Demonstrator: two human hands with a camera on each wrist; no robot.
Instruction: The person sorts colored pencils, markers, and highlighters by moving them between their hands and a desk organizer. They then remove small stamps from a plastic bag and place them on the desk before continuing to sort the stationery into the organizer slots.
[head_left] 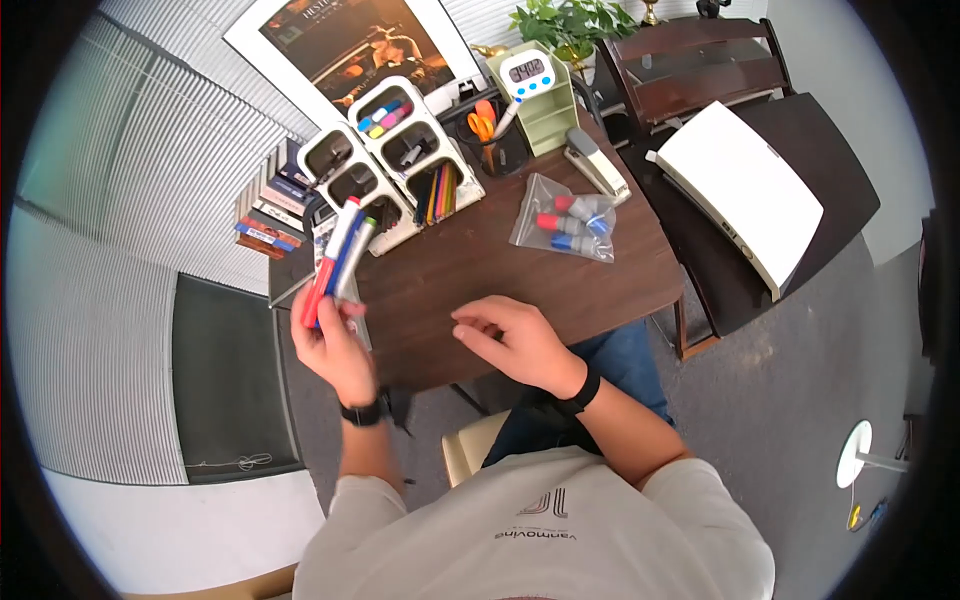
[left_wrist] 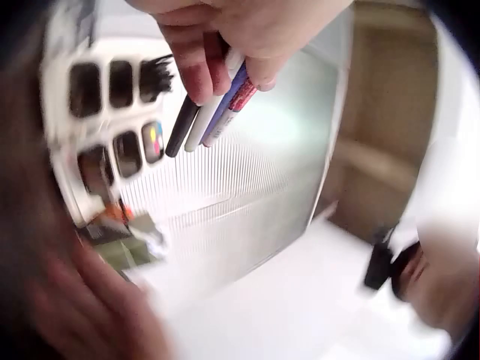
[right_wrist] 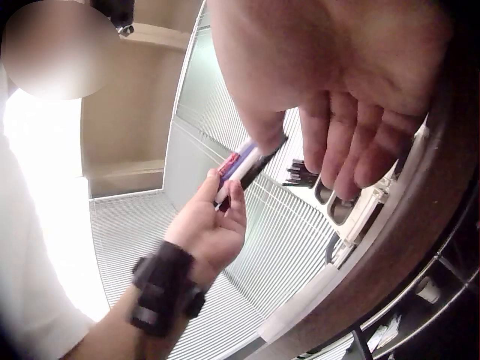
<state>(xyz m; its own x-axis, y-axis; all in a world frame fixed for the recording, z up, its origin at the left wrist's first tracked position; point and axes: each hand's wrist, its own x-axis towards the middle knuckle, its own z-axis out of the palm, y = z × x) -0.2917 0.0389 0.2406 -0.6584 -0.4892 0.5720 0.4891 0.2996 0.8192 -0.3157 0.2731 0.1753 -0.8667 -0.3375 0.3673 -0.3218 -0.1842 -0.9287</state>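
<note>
My left hand (head_left: 335, 345) grips a bundle of whiteboard markers (head_left: 330, 270) upright over the left side of the desk. Red, blue and green-capped ones show from above, and a black one (left_wrist: 182, 129) shows in the left wrist view. A piece of clear plastic (head_left: 357, 325) shows just behind this hand, partly hidden by it. My right hand (head_left: 515, 345) hovers near the desk's front edge, fingers loosely bent and holding nothing. Its palm faces the camera in the right wrist view, overlapping the markers' ends there.
A white organizer (head_left: 395, 240) with highlighters and pencils stands at the back left. Beside it are a black pen cup (head_left: 505, 155) with orange scissors, a timer (head_left: 527, 72) and a stapler (head_left: 597, 165). A clear bag (head_left: 530, 215) of red and blue capped markers lies at right.
</note>
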